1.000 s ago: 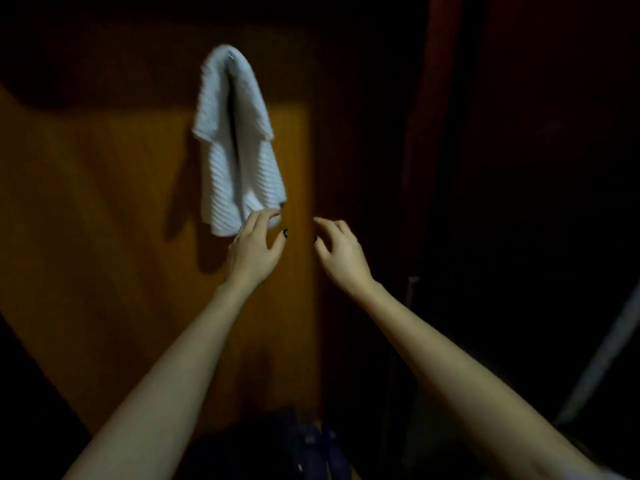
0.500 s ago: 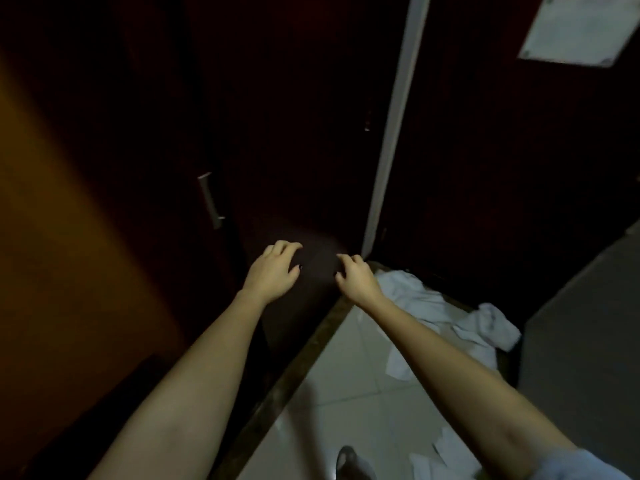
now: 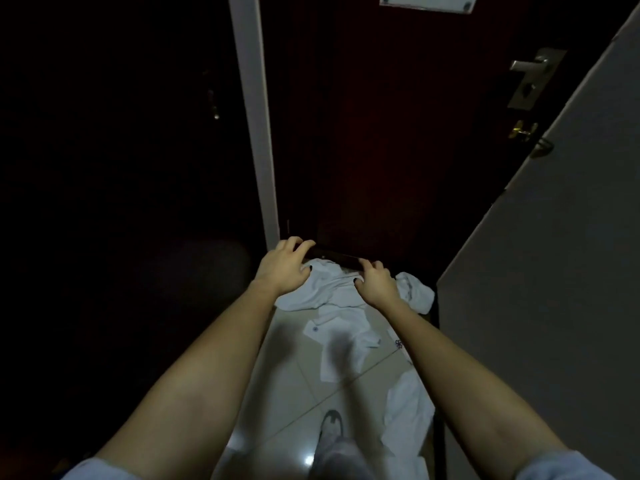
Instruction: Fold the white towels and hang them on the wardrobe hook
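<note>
Left hand: the left hand [image 3: 284,268] was stretched forward at the centre of the frame, fingers spread and gently curved, with nothing in its grasp.
Right hand: the right hand [image 3: 377,284] sat just right of it, fingers likewise spread and bent, thumb turned inward, holding nothing.
Contact: both hands lay over the towels in the picture; I could not tell whether the fingertips touched the cloth.
Towels: a heap of white towels [image 3: 329,292] lay crumpled on the floor at the foot of the door, at centre frame, partly covered by the two hands.
Second towel: a flat towel [image 3: 346,327] lay just below the heap, spread on the tiles with a small mark on its left corner.
Third towel: a third towel [image 3: 408,407] was bunched at lower right, beside the right forearm and close to the wall.
Floor: pale glossy tiled floor [image 3: 287,386], with a bright glint near the bottom edge.
Foot: one light shoe [image 3: 331,422] stood on the tiles at lower centre, under a grey trouser leg.
Door: a dark red door [image 3: 381,133] filled the upper centre, with a metal lever handle [image 3: 528,65] and a brass latch [image 3: 522,130] at upper right.
Plate: a white plate [image 3: 427,1] was fixed at the top edge of the door.
Frame: a pale upright strip [image 3: 258,133] ran down left of the door.
Right side: a grey wall [image 3: 554,289].
Left side: too dark to make out.
</note>
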The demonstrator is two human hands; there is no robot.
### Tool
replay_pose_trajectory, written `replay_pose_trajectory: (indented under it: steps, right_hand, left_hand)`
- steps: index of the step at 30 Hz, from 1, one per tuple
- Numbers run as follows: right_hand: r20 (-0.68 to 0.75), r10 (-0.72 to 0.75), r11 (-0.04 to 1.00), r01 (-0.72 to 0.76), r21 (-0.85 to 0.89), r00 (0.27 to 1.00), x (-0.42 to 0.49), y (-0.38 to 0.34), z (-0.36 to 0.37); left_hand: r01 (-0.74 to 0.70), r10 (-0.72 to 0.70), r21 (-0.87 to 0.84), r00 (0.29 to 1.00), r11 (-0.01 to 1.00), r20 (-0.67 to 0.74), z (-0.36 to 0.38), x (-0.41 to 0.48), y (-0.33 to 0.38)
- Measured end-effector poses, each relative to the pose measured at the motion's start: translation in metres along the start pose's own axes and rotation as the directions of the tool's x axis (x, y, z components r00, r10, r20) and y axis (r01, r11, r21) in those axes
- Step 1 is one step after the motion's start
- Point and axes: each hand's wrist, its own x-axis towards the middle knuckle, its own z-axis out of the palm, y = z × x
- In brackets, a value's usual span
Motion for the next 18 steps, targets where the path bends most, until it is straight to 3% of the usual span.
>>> replay_pose_trajectory:
  steps: [9,18]
  right_hand:
    - [0.103,0.075,0.997,-0.07,-0.042,0.992,0.151,0.063,-0.029]
    - [0.215,0.193,0.972,-0.216,0.09,0.957,0.274,0.097,0.025]
  left_hand:
    - [0.041,-0.03,-0.066,0.986,0.997,0.165,0.076,0.141,-0.002]
    - [0.077,-0.037,-0.15,0.968,0.986,0.25,0.148,0.284,-0.053]
